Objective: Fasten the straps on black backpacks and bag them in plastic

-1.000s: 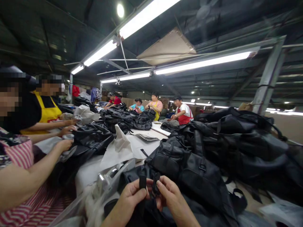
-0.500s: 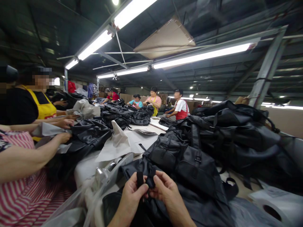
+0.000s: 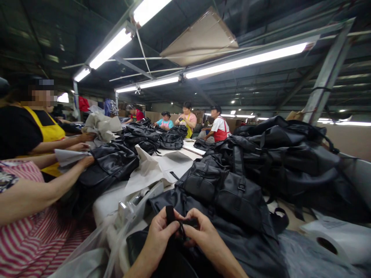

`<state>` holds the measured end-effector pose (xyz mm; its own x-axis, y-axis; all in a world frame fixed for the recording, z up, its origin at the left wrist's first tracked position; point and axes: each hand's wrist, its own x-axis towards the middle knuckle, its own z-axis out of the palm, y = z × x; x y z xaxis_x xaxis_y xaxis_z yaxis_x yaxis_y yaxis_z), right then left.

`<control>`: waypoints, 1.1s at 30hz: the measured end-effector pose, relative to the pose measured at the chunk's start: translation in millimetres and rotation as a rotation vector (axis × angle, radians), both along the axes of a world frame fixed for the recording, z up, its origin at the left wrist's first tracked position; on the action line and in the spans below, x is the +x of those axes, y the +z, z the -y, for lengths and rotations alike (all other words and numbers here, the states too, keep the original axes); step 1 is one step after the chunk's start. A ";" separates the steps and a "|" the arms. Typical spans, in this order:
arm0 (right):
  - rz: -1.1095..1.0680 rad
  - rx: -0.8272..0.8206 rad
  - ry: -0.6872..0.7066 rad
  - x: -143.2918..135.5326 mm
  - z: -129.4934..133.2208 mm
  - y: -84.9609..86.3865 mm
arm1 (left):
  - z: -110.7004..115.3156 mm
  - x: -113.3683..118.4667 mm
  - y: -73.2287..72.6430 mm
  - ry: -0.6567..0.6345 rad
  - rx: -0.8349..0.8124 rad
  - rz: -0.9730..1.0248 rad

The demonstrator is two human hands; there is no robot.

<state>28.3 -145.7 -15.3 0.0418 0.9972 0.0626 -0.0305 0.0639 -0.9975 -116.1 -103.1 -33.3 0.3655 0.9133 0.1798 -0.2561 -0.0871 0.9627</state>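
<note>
Close in front of me, my left hand (image 3: 162, 232) pinches a black webbing strap (image 3: 169, 214), its end standing up above the thumb. My right hand (image 3: 199, 231) is closed beside it, fingertips on a small dark piece of the strap, perhaps with a buckle; the fingers hide the detail. The two hands nearly touch. Beneath and beyond them lies a black backpack (image 3: 228, 204) with front pockets and a buckled strap, flat on the table.
A heap of black bags (image 3: 290, 162) rises at the right, near a plastic film roll (image 3: 336, 241). White paper (image 3: 150, 170) lies mid-table. At the left a co-worker's arm (image 3: 52, 189) reaches to another black backpack (image 3: 113, 162). A metal clamp-like fitting (image 3: 127, 210) stands left of my hands.
My right hand has turned inward and its fingers have closed more over the strap piece. The co-worker at the left has pushed paper closer to their bag. The view has shifted slightly.
</note>
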 end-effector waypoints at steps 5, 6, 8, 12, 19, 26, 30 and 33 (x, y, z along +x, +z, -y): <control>-0.096 -0.015 -0.048 4.4 0.1 0.3 | -1.9 -4.2 -4.1 0.009 -0.048 0.030; -0.108 -0.031 -0.066 7.0 -0.1 1.3 | -2.4 -5.3 -5.2 0.008 -0.078 0.062; -0.117 -0.048 -0.110 11.3 -0.8 2.1 | -2.8 -7.2 -7.1 -0.016 -0.130 0.120; -0.135 -0.021 -0.145 14.0 -2.9 -0.6 | -1.6 -7.5 -10.0 -0.055 -0.099 0.109; -0.232 0.059 -0.107 15.1 -4.6 -5.6 | -7.1 -0.9 -15.7 -0.030 -0.017 0.074; -0.348 0.075 -0.078 9.9 -3.8 -5.4 | 1.1 -3.0 -2.8 -0.217 -0.200 0.163; -0.240 0.164 -0.171 6.7 -1.2 1.0 | 6.5 1.1 7.3 -0.360 -0.295 0.113; -0.178 0.230 -0.199 7.2 0.1 2.9 | 7.6 4.1 9.5 -0.366 -0.321 0.144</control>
